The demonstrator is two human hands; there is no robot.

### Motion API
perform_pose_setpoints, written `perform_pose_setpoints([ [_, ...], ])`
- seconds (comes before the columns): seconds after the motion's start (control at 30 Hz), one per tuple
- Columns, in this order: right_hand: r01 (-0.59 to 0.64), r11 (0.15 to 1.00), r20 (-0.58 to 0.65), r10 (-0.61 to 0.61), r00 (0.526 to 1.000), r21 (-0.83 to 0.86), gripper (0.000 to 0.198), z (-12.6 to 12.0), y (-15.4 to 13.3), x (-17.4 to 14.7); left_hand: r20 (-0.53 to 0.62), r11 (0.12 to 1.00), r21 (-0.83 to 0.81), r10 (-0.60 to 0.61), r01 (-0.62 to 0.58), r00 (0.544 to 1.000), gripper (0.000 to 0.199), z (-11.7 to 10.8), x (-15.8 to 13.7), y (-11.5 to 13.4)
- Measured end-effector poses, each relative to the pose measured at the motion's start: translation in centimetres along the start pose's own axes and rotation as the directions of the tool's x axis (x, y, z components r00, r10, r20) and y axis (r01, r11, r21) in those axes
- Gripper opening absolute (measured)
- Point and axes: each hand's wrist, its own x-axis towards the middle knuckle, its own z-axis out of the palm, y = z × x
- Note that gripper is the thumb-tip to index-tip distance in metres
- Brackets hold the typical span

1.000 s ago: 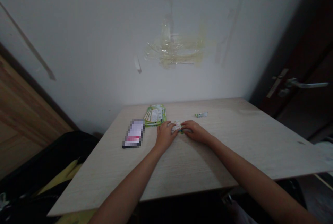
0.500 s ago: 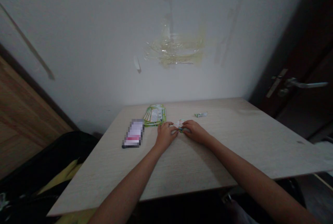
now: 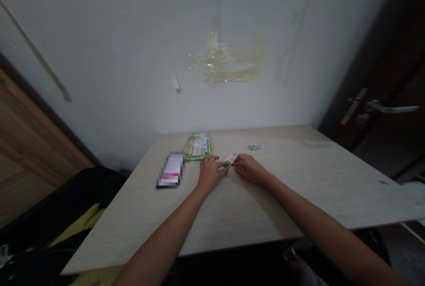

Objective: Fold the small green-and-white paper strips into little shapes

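Note:
In the middle of the table, my left hand (image 3: 210, 171) pinches the near part of a small printed wrapper (image 3: 229, 158) between thumb and forefinger. My right hand (image 3: 249, 168) faces it, with its fingertips closed on the wrapper's right side. The wrapper's white and pinkish face shows beyond my fingertips, and a small blue-green bit shows between them. Left of the wrapper lies a fanned stack of green-and-white packets (image 3: 199, 146), close behind my left hand. A narrow, folded green-and-white wrapper (image 3: 256, 146) lies farther back on the right.
A phone (image 3: 171, 170), its screen blurred, lies left of my left hand on the pale wooden table (image 3: 212, 219). Behind the table rises a wall with clear tape (image 3: 229, 64) on it. A dark door with a metal handle (image 3: 392, 108) stands at right.
The wrapper between my hands has shifted slightly: its near edge looks more bunched or folded, with more white face showing. My hands have barely moved.

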Motion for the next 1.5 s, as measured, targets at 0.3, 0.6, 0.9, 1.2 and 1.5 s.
perform_pose_setpoints([
  [0.3,-0.072,0.989,-0.061,0.080,0.995,0.131,0.023,-0.3,0.9,0.2,-0.036,0.998,0.024,-0.053,0.054,0.998,0.028,0.0,-0.1,-0.1],
  [0.6,-0.152,0.988,-0.102,0.153,0.983,0.016,0.029,0.1,2.8,-0.3,-0.031,0.998,0.017,-0.062,0.063,0.998,0.027,0.0,-0.1,-0.1],
  [0.9,-0.118,0.993,-0.021,0.118,0.993,-0.022,0.030,0.1,2.0,-0.1,-0.019,0.997,0.020,-0.075,0.076,0.997,0.028,-0.2,-0.1,0.1],
  [1.2,-0.119,0.993,-0.022,0.119,0.993,-0.024,0.026,-0.2,0.6,0.0,-0.038,0.998,0.004,-0.064,0.064,0.997,0.026,0.2,0.1,-0.5],
  [1.5,-0.108,0.989,0.060,0.114,0.992,-0.096,0.024,-0.6,0.4,0.4,-0.005,0.992,-0.031,-0.119,0.119,0.993,0.025,-0.2,0.5,-0.5],
])
